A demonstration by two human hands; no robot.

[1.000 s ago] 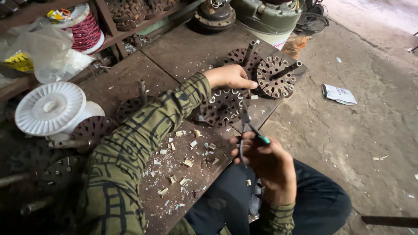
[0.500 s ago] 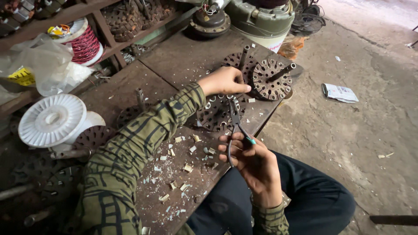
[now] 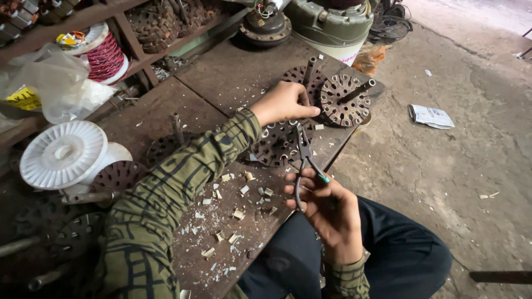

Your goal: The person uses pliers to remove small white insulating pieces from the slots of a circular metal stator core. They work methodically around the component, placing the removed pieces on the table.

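My left hand (image 3: 284, 102) rests on a round rusty slotted metal core (image 3: 280, 143) lying near the edge of the low wooden bench (image 3: 221, 77), fingers curled over its top. My right hand (image 3: 327, 206) holds a pair of dark pliers (image 3: 304, 160) by the handles, jaws pointing up at the core just below my left fingers. Two more slotted cores with upright shafts (image 3: 344, 99) stand right behind the left hand. Small pale paper scraps (image 3: 233, 213) litter the bench in front of the core.
A white empty spool (image 3: 64, 154) stands at the left with more rusty cores (image 3: 116, 176) around it. A spool of red wire (image 3: 102, 55) and a plastic bag (image 3: 55, 83) sit on the shelf. A motor housing (image 3: 332, 22) stands behind. Crumpled paper (image 3: 431, 116) lies on the concrete floor.
The pliers' jaws have moved up closer to the core under my left hand. My left hand stays on the core. The view has shifted slightly.
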